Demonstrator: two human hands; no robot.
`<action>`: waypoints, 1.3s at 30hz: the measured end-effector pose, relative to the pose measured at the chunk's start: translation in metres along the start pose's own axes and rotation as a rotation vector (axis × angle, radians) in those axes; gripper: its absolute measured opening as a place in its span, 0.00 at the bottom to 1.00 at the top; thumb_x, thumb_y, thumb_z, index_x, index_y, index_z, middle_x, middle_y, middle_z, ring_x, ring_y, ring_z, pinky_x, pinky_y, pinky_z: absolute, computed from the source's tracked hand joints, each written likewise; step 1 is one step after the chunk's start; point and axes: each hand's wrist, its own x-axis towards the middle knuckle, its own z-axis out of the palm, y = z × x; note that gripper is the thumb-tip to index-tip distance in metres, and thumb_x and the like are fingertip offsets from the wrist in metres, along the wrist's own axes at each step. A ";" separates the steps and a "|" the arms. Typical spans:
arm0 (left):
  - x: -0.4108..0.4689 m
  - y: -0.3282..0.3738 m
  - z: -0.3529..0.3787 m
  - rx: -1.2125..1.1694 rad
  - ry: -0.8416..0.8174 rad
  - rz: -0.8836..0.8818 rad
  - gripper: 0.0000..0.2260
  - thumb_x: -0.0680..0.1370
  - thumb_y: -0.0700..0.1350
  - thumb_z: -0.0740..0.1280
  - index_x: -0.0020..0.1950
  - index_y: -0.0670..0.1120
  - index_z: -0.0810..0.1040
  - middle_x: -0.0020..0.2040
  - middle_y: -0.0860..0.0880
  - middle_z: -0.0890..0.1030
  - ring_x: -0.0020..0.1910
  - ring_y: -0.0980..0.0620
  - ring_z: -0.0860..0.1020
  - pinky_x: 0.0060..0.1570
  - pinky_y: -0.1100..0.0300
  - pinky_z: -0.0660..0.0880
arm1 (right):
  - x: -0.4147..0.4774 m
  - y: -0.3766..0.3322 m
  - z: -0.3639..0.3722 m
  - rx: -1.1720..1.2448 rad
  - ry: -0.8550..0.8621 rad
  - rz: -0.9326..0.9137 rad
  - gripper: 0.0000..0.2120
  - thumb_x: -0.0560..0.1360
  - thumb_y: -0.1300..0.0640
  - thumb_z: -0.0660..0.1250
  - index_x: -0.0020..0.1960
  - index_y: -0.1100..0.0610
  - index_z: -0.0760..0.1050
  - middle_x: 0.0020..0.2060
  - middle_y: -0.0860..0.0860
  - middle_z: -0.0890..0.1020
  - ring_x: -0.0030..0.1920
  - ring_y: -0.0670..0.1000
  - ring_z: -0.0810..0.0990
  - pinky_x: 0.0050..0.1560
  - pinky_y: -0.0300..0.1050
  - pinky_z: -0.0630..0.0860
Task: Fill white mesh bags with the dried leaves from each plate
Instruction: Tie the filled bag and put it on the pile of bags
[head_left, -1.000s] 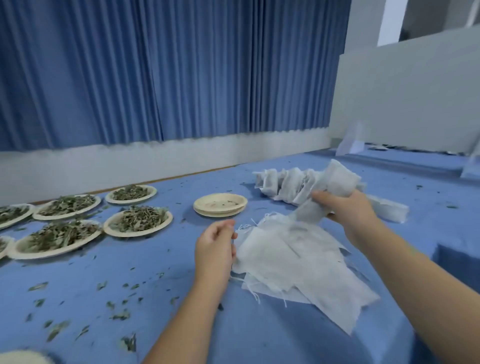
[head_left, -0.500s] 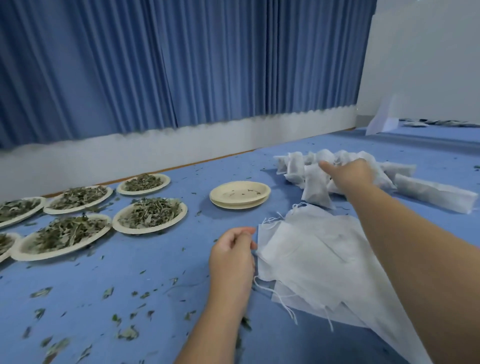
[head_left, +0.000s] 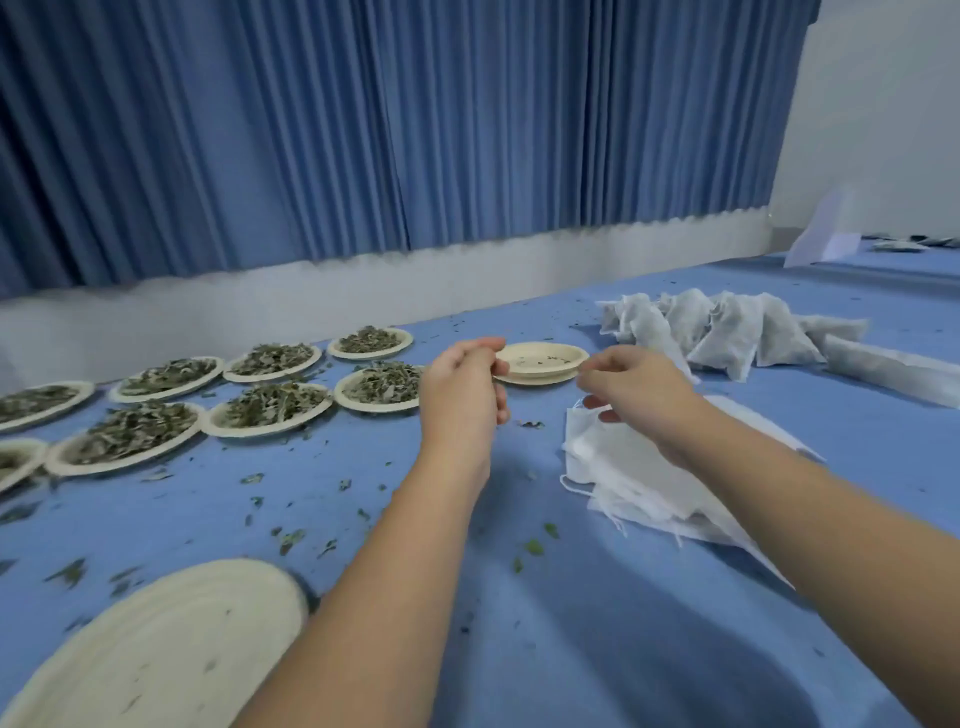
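The empty mesh bags (head_left: 623, 470) lay piled on the bench (head_left: 571, 623) at five o'clock of the stacked empty plates (head_left: 540, 361). I judged them limp and feather-light, best pinched at the drawstring mouth. My right hand (head_left: 636, 389) hovered curled over the top bag; whether it pinched a string, I couldn't tell. My left hand (head_left: 462, 392) hung loosely curled, holding nothing visible, with the plates of dried leaves (head_left: 376, 387) at its nine o'clock.

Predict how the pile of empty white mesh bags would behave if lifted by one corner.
Probably floppy: the empty mesh bags lie creased and draped flat. Likely very light, being thin fabric. Loose threads at the edges might snag.
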 end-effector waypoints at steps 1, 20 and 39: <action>-0.004 0.011 -0.012 0.074 -0.035 0.021 0.12 0.78 0.36 0.59 0.43 0.46 0.79 0.33 0.51 0.75 0.20 0.57 0.67 0.20 0.66 0.64 | -0.012 -0.008 0.012 0.018 -0.069 0.000 0.01 0.74 0.59 0.68 0.44 0.55 0.78 0.42 0.51 0.81 0.38 0.47 0.81 0.38 0.40 0.77; -0.068 0.072 -0.276 1.509 -0.167 -0.480 0.12 0.81 0.50 0.63 0.60 0.44 0.73 0.36 0.46 0.75 0.25 0.50 0.72 0.23 0.63 0.71 | -0.142 -0.062 0.180 -0.348 -0.710 -0.042 0.16 0.73 0.49 0.66 0.53 0.60 0.77 0.26 0.53 0.78 0.22 0.48 0.71 0.23 0.36 0.68; 0.016 -0.025 -0.162 0.422 0.077 -0.128 0.09 0.82 0.45 0.59 0.49 0.47 0.79 0.32 0.51 0.76 0.21 0.56 0.70 0.24 0.62 0.67 | 0.012 -0.017 0.053 0.519 -0.144 0.428 0.02 0.77 0.65 0.63 0.46 0.61 0.73 0.25 0.51 0.76 0.19 0.44 0.72 0.18 0.32 0.69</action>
